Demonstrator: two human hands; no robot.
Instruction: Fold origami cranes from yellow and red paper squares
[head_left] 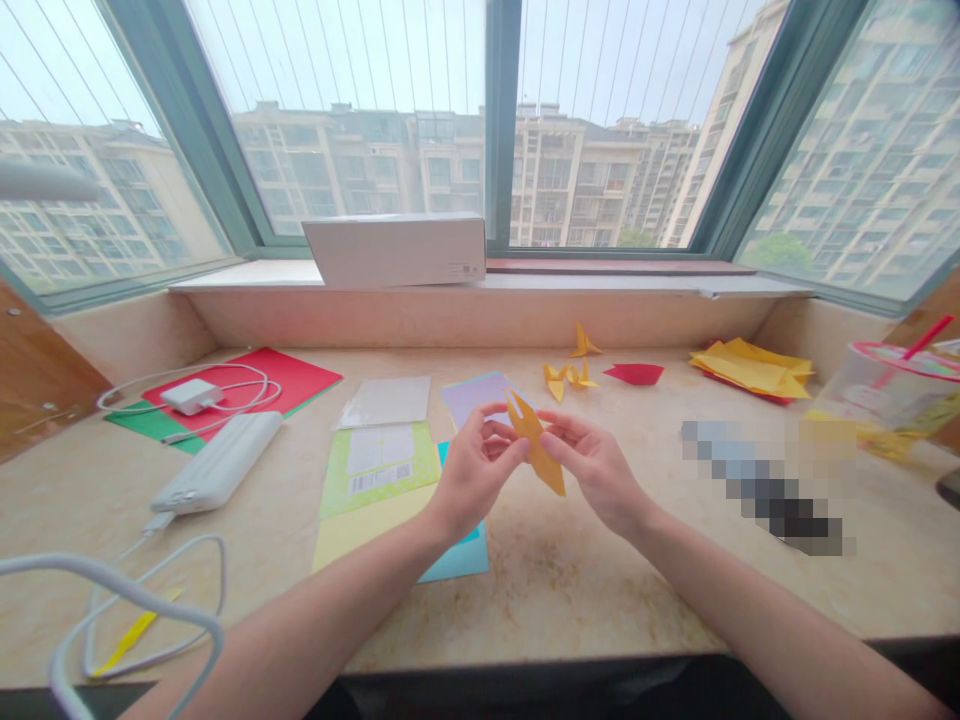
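A folded orange-yellow paper piece, long and pointed with a split upper tip, is held between both hands above the middle of the counter. My left hand pinches its left edge with thumb and fingers. On the other side, my right hand grips the right edge, its thumb lying on the paper. Behind the hands stand small folded yellow paper figures, with another yellow one farther back. A red folded paper piece lies to their right.
Paper sheets lie left of centre. A power bank, white charger and looping cable occupy the left. Yellow papers and a plastic cup are at right. A white box stands on the sill.
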